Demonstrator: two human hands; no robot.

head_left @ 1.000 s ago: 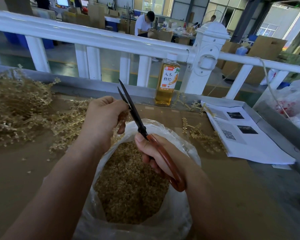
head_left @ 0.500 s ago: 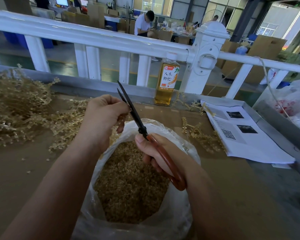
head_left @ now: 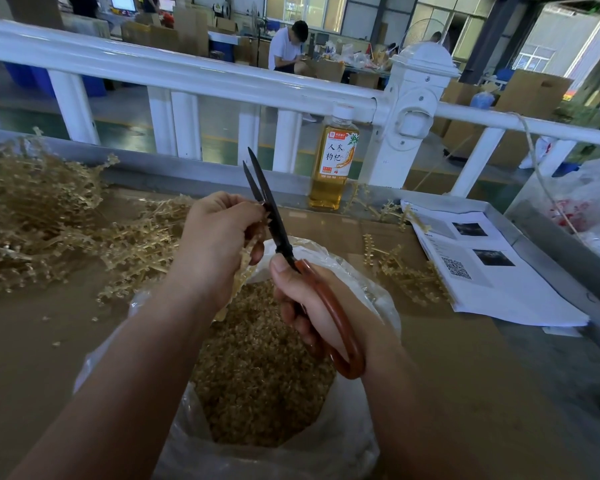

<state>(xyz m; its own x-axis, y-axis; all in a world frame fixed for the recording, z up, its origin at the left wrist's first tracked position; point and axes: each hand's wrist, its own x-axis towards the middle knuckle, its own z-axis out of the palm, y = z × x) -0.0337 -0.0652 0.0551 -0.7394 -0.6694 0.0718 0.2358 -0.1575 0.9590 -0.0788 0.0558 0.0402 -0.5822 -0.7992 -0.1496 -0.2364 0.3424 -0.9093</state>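
My right hand (head_left: 312, 303) grips the red-brown handles of a pair of black-bladed scissors (head_left: 271, 216), blades pointing up and slightly apart. My left hand (head_left: 219, 237) pinches a golden plastic sprig (head_left: 243, 268) that hangs down from its fingers, right against the blades. Both hands hover over a clear plastic bag (head_left: 357, 441) filled with small golden cut pieces (head_left: 257, 362). The part of the sprig inside my left fist is hidden.
A heap of golden sprigs (head_left: 39, 220) lies at the left, a few more (head_left: 402, 271) to the right of the bag. A drink bottle (head_left: 333, 161) stands by the white railing (head_left: 187, 74). Printed sheets (head_left: 499, 271) lie at the right, on a brown tabletop (head_left: 32, 341).
My left hand has shifted slightly right, bringing the sprig up to the scissor blades. The scissors stay in nearly the same place.
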